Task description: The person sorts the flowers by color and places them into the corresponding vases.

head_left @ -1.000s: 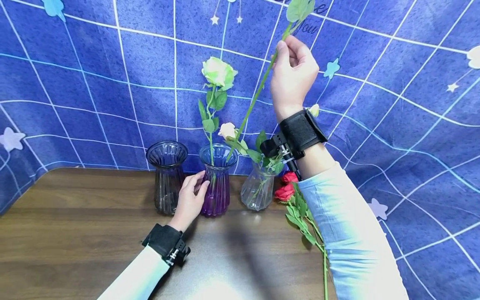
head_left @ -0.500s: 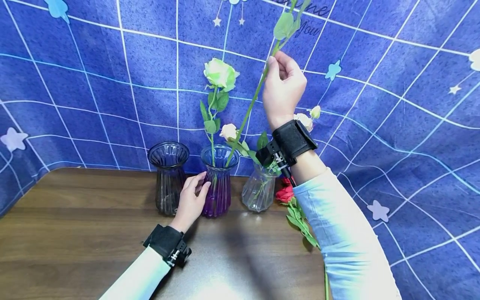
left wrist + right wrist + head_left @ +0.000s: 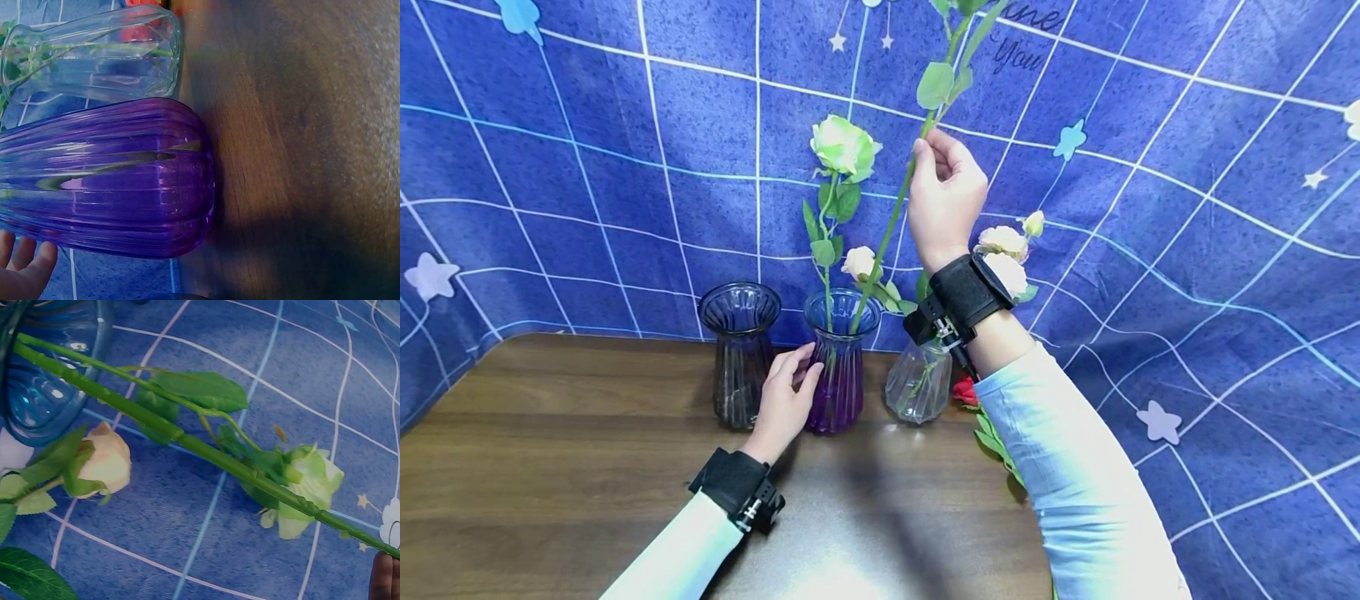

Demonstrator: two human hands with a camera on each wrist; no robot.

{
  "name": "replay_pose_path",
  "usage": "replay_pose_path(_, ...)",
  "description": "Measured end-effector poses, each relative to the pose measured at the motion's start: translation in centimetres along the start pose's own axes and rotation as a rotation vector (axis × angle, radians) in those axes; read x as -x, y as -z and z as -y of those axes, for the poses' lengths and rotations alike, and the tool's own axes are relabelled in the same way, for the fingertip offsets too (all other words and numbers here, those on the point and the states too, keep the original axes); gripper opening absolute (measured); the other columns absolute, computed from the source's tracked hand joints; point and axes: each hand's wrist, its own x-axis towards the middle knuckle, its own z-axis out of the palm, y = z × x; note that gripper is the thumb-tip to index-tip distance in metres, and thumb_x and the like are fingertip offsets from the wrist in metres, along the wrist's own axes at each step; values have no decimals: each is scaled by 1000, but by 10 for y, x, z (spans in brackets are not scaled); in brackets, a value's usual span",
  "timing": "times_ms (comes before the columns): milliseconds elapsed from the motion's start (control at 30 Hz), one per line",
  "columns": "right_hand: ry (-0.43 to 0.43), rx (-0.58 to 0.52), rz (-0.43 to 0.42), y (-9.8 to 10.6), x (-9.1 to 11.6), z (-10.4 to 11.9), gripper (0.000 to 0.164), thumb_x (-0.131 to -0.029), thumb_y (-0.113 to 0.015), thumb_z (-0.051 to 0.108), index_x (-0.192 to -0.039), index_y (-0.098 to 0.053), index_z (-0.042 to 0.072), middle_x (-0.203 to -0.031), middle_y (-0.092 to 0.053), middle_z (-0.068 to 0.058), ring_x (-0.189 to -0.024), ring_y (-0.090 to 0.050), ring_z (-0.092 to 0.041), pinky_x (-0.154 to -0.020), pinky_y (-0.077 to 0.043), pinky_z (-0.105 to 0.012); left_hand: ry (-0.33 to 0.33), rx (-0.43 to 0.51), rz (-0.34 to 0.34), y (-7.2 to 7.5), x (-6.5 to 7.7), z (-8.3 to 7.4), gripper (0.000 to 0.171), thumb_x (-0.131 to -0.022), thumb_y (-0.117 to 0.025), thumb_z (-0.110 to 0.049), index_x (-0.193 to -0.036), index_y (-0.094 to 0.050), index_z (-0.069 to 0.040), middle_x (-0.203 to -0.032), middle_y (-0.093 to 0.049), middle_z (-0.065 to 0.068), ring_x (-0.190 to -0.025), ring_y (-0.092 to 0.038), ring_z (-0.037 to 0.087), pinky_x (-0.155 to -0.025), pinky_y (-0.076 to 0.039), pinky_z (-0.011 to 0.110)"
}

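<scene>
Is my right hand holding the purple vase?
No, the right hand pinches a green stem that reaches into the purple vase.

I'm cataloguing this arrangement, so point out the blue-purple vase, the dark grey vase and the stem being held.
Blue-purple vase (image 3: 841, 383): head view, ribbed body.
Dark grey vase (image 3: 739, 375): head view, ribbed body.
Held flower stem (image 3: 206, 449): right wrist view, bare middle stretch.

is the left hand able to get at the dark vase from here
Probably yes: the left hand is by the purple vase, right next to the dark vase, with nothing visible blocking its way.
</scene>
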Motion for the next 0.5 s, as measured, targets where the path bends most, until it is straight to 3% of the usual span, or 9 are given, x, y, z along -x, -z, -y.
replay_pose_path(233,17,44,26,-1,11,-13,22,-91,-58,9,-105,-66,-6,-93,-68,-18,-69,-53,-4,-64,-44,-13,0,-5,-4,0,1,0,33,-93,-58,-13,-124,-57,-2,-115,-56,16,-107,-56,26,-88,-53,41)
replay_pose_path(500,16,106,60,-5,22,-28,23,-91,-59,12,-105,-67,-4,-94,-69,-17,-75,-62,-19,-63,-45,-14,8,5,3,2,1,-1,33,-93,-58,-11,-124,-57,-1,-115,-56,16,-108,-56,26,-89,-53,42)
